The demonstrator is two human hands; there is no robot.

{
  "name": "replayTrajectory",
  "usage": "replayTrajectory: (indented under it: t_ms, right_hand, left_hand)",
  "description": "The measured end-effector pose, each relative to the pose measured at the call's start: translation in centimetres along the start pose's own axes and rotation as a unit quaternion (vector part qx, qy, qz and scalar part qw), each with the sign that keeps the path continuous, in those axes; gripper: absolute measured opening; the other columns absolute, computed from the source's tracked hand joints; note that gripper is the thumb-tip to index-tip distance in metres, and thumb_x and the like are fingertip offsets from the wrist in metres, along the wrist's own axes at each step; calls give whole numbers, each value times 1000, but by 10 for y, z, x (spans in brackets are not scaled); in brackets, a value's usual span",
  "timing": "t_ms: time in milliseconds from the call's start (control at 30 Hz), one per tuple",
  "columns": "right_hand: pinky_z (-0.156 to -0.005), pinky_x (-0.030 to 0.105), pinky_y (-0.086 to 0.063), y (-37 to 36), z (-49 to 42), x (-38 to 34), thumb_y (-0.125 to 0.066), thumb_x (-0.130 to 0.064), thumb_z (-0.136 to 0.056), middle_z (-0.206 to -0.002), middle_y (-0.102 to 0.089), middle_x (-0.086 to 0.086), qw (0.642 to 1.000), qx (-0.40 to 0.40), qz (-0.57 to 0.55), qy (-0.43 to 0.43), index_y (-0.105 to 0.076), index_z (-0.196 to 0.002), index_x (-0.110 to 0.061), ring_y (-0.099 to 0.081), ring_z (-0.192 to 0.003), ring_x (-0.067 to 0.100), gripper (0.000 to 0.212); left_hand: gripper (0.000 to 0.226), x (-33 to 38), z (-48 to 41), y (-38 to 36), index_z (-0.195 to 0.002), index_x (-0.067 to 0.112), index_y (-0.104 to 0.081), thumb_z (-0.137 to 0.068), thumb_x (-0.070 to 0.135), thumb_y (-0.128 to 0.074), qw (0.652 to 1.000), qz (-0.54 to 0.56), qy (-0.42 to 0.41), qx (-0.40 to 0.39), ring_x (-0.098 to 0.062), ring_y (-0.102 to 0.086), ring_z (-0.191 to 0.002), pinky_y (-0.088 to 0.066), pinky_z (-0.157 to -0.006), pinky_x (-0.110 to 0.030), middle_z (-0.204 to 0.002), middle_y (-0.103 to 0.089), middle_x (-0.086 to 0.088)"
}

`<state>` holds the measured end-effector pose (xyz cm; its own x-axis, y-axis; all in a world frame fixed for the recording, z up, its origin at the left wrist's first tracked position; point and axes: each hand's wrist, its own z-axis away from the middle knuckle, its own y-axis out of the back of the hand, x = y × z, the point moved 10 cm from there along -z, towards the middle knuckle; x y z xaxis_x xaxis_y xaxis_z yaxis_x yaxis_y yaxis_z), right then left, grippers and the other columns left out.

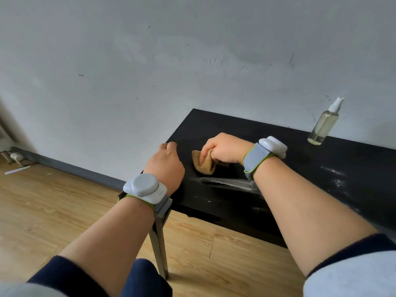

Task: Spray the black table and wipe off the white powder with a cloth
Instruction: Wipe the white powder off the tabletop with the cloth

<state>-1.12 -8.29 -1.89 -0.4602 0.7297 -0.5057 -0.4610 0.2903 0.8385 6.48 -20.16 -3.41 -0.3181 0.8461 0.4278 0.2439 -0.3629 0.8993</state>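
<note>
from the head camera, the person leans over the left end of the black table (235,202), which stands against a scuffed pale wall (150,61). the right hand (225,150) is closed tight around a bunched brown cloth (203,162), pressing it onto the tabletop near the left end. the left hand (166,166) is curled at the table's left edge, its fingers folded over the rim; it seems to hold nothing but the table itself, bracing it. both wrists carry pale grey strapped devices.

the white powder (336,176) lies in smears toward the right part of the top, with a streaky band just in front of the right forearm and a few specks near the front edge. the spray bottle (324,123), clear with a white nozzle, stands upright at the back of the table, well apart from the hands.

wiping looks under way, with a good share left. the risk i'd see: a crumpled cloth drags powder into streaks rather than lifting it, and strokes toward the near edge could push powder onto the wooden floor (53,211). a wide sweep right might also knock the bottle.
</note>
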Motion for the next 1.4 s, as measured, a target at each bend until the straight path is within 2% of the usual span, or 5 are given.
replayTrajectory:
  t_ms: [533,800,1033,1200,1400]
  right_hand:
    - [-59,27,-49,46,97,104,-46,14,-73,-75,-71,5,991,60,-92,-76,-77,-76,-23,-59,-66,15,48]
    - [-68,24,-50,90,120,145,-49,17,-83,-70,-68,-1,862,223,-450,-70,-65,-86,-14,-63,-74,14,35]
    - [-73,46,-53,129,154,209,-56,10,-79,-82,-63,17,868,358,-268,-216,-67,-87,-7,-62,-81,33,22]
    - [-72,34,-42,138,157,226,-49,-6,-92,-93,-59,23,900,286,20,-328,-60,-93,2,-60,-93,39,14]
    - [-64,28,-35,131,120,220,-45,-28,-101,-101,-64,10,885,287,65,-361,-46,-67,-13,-50,-68,28,36]
  left_hand:
    - [35,18,1,-1,-126,0,-49,-98,15,-35,997,-59,-48,5,-35,-50,-115,-43,-92,-43,-128,-51,-18]
    - [34,30,-5,-17,-127,7,-46,-99,19,-32,988,-145,-39,-34,-36,-50,-117,-43,-94,-40,-130,-48,-17]
    - [33,27,-12,-19,-117,3,-54,-98,16,-30,974,-221,-48,-5,-33,-55,-105,-42,-72,-36,-114,-53,-13]
    - [38,33,-15,-17,-113,3,-54,-102,27,-28,970,-236,-37,34,-35,-61,-100,-39,-65,-35,-109,-59,-16]
    - [40,38,-16,-21,-111,8,-61,-101,28,-28,958,-275,-64,42,-32,-61,-97,-38,-62,-34,-107,-58,-12]
